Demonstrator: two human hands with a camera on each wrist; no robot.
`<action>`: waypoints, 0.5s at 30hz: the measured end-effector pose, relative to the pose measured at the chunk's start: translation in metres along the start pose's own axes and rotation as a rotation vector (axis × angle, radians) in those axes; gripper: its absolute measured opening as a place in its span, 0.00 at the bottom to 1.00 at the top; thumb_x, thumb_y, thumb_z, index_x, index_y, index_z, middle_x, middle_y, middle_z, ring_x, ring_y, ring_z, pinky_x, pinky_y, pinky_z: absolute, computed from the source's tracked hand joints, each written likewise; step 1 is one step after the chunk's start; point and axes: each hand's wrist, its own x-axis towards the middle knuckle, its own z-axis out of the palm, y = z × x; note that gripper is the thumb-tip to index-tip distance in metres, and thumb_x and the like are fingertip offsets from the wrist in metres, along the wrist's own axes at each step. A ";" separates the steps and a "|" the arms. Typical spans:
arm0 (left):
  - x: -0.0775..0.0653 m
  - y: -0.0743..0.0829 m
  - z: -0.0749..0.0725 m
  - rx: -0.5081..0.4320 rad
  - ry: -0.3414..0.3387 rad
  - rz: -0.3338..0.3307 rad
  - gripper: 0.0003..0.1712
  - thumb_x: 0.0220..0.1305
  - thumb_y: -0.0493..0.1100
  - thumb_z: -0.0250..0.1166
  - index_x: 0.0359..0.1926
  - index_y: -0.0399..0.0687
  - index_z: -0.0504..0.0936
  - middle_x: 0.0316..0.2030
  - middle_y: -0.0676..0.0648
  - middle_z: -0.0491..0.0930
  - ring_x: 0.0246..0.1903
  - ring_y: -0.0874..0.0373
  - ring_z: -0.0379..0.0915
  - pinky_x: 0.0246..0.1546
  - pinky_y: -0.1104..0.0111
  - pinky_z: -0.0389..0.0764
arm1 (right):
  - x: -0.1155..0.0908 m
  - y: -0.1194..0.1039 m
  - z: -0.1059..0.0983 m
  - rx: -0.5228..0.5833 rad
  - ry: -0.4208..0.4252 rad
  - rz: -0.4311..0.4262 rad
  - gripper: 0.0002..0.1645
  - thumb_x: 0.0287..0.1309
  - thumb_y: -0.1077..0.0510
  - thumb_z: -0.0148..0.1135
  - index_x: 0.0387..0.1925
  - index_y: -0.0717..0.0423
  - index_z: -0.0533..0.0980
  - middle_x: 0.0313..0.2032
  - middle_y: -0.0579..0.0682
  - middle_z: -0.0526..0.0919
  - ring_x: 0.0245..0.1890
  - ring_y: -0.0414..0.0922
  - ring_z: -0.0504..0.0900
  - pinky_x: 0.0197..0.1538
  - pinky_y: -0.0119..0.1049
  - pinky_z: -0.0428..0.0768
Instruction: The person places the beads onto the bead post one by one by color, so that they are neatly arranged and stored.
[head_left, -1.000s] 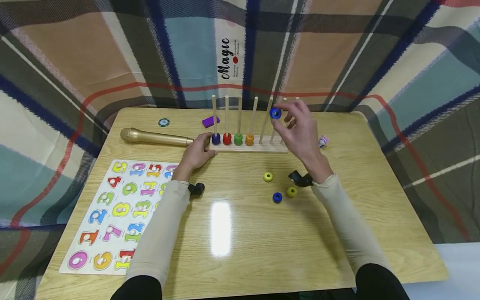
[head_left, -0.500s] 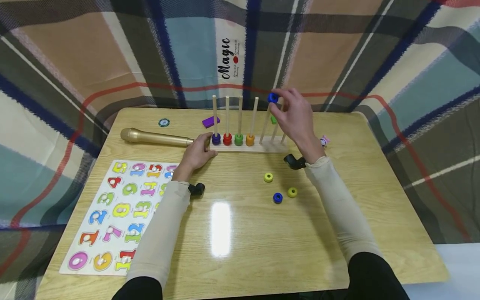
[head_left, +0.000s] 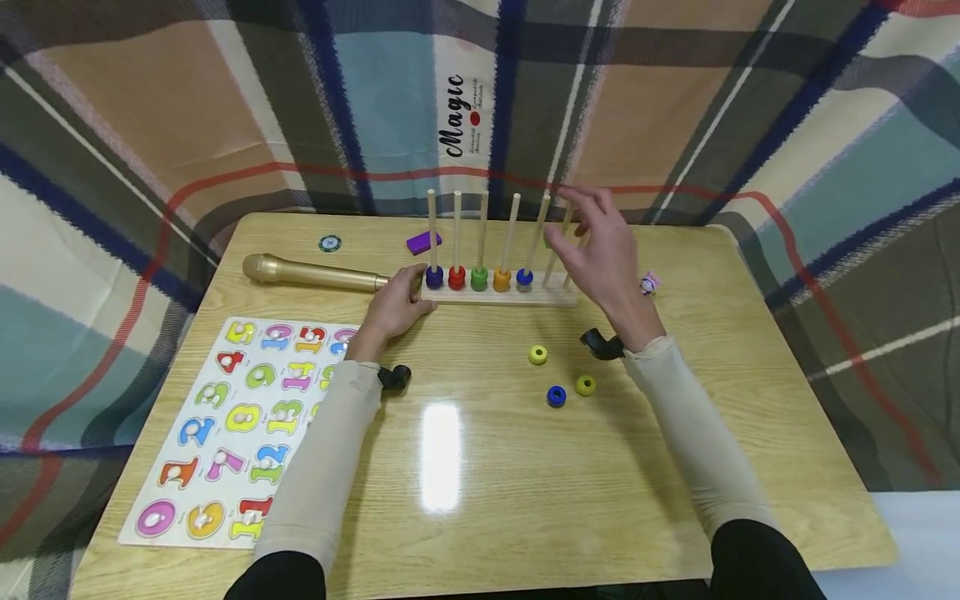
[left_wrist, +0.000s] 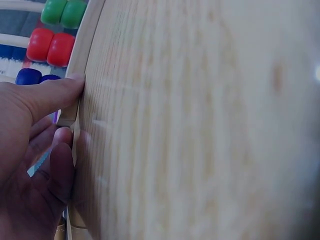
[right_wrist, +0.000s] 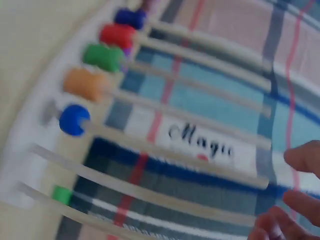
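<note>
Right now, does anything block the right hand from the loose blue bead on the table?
Nothing visible does. The blue bead lies uncovered; one yellow bead lies beyond it, another yellow bead to its right, and the raised right hand could likely come down past both.

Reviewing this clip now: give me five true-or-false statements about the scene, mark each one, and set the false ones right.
1. The left hand grips the left end of the peg rack. True.
2. Both hands are holding something. False: the right hand holds nothing.
3. A bright blue bead is around the fifth peg from the left. True.
4. Two loose yellow beads lie on the table. True.
5. Nothing lies to the left of the rack. False: a gold microphone-shaped object lies there.
</note>
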 end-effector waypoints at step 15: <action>0.001 0.000 0.002 0.000 0.000 0.004 0.44 0.73 0.43 0.71 0.82 0.42 0.61 0.39 0.42 0.72 0.38 0.48 0.69 0.47 0.53 0.70 | -0.145 0.023 0.009 -0.289 -0.685 -0.280 0.13 0.56 0.49 0.81 0.40 0.48 0.86 0.41 0.47 0.86 0.49 0.54 0.81 0.72 0.70 0.65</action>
